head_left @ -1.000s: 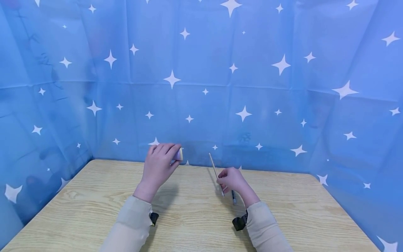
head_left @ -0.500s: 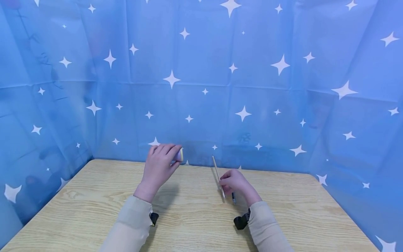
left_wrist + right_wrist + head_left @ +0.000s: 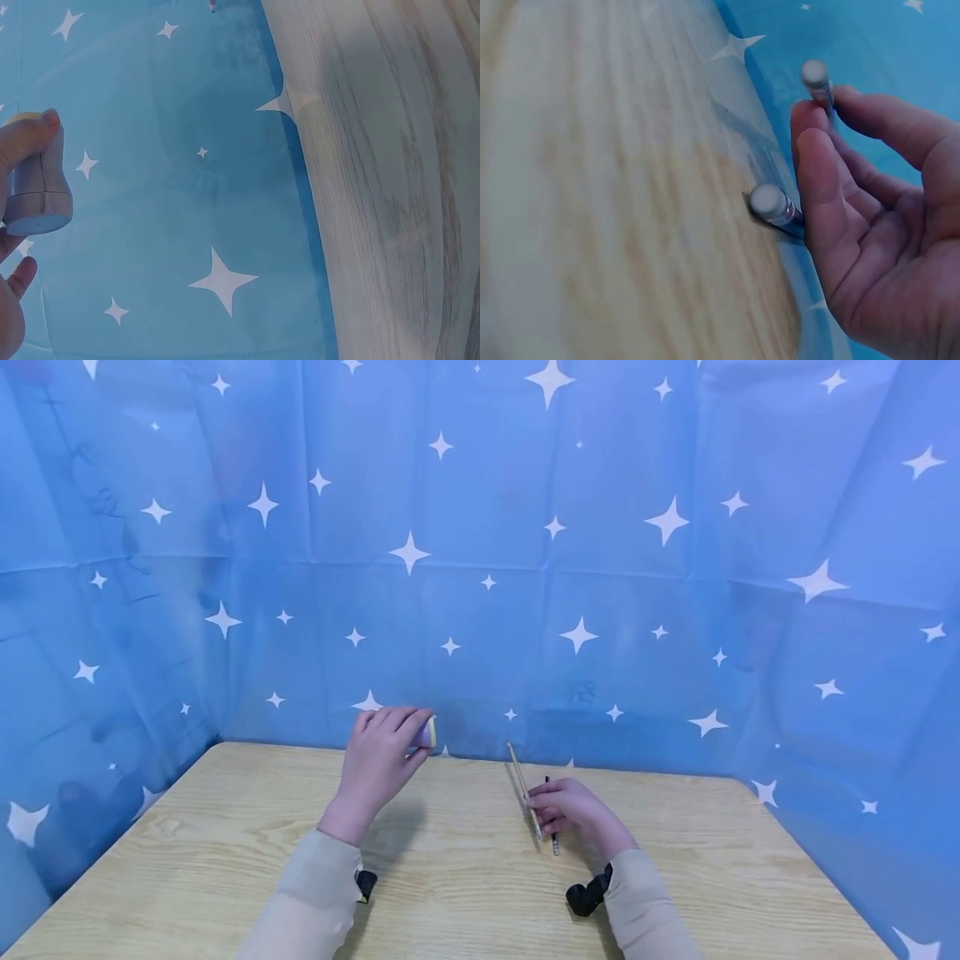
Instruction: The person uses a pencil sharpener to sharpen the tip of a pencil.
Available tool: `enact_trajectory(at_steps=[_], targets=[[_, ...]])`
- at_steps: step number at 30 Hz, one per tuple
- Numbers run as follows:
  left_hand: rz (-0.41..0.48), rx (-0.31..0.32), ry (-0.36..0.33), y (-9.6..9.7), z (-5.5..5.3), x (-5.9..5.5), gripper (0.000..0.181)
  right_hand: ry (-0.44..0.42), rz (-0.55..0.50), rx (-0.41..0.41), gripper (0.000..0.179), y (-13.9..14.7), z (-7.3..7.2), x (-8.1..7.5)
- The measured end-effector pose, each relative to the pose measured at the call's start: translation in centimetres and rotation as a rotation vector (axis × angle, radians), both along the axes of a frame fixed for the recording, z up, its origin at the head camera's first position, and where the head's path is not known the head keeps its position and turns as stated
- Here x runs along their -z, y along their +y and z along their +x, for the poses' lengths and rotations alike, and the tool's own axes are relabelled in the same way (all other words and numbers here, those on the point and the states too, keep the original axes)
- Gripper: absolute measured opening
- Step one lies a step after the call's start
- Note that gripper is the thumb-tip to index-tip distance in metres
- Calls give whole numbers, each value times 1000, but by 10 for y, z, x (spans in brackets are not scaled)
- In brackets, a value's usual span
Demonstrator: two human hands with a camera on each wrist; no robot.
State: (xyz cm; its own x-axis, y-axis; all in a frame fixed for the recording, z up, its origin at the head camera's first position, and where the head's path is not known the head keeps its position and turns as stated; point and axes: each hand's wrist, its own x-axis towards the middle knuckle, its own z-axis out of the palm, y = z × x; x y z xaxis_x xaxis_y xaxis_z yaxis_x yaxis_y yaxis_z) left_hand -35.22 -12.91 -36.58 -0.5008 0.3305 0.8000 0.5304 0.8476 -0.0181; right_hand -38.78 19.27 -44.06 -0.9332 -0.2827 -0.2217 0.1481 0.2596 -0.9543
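Note:
My left hand (image 3: 378, 760) grips a small, pale purple, waisted object (image 3: 41, 191) with a yellow end, up near the table's far edge. In the left wrist view the thumb lies across its yellow end, and its flat base faces down. Between thumb and fingers, my right hand (image 3: 573, 810) pinches a light wooden pencil (image 3: 517, 767), its point slanting away to the far left and its eraser end towards me. A dark pencil (image 3: 556, 844) lies beneath the right hand; in the right wrist view its white eraser (image 3: 768, 200) shows beside the fingers.
The wood-grain table (image 3: 450, 893) has its far edge against a blue curtain (image 3: 480, 677) with white stars, which also hangs along both sides. Black wrist cameras (image 3: 588, 895) sit under the beige sleeves (image 3: 648, 906).
My right hand has shifted right and towards me with the light pencil, uncovering the far end of the dark pencil. The left hand keeps its hold on the purple object, nearly still.

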Motion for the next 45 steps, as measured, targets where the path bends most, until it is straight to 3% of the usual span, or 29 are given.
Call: enact_trajectory(at_steps=[6, 16, 24, 32, 45], targets=[[-1, -10, 3, -1, 1, 0, 52, -16, -16, -5, 43, -2, 5, -2], [3, 2, 12, 0, 3, -2, 51, 22, 96, 105, 31, -12, 14, -5], [6, 13, 22, 3, 2, -4, 50, 27, 149, 97, 30, -14, 19, -9], [10, 13, 20, 3, 2, -4, 52, 36, 205, 105, 17, -16, 18, -8], [22, 23, 15, 3, 1, 1, 53, 56, 120, 116, 23, -4, 16, -1]])
